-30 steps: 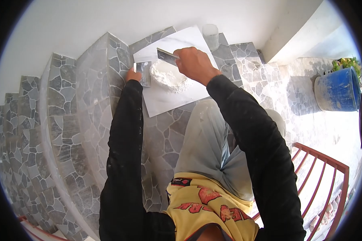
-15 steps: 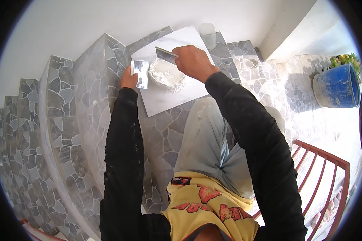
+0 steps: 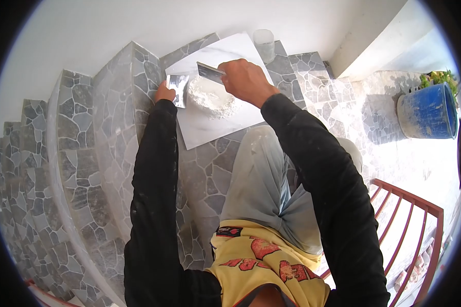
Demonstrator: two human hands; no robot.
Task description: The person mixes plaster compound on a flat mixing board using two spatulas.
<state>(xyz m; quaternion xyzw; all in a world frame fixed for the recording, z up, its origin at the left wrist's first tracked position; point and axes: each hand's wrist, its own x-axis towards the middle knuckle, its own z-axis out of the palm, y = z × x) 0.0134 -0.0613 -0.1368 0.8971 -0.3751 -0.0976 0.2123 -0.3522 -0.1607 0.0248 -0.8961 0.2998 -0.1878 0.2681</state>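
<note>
A mound of white powder (image 3: 210, 100), with a wetter, smoother patch in its middle, lies on a white marbled board (image 3: 205, 134). My left hand (image 3: 164, 93) is closed around a putty knife (image 3: 177, 90), whose shiny wide blade stands at the left side of the mound. In my right hand (image 3: 245, 81) is a second putty knife (image 3: 210, 70), its blade pointing left over the mound's upper edge. The right hand's fingers are wrapped round this knife, and its handle is hidden in the grip.
A translucent container (image 3: 264, 45) stands just behind the board. Stone-patterned steps (image 3: 79, 153) rise to the left along a white wall. At the right are a blue bucket (image 3: 426, 115), a plant (image 3: 438, 79) and a red metal railing (image 3: 410, 199).
My left hand and its putty knife have shifted slightly up and left, and the blade is tilted a little differently. The right hand has barely moved.
</note>
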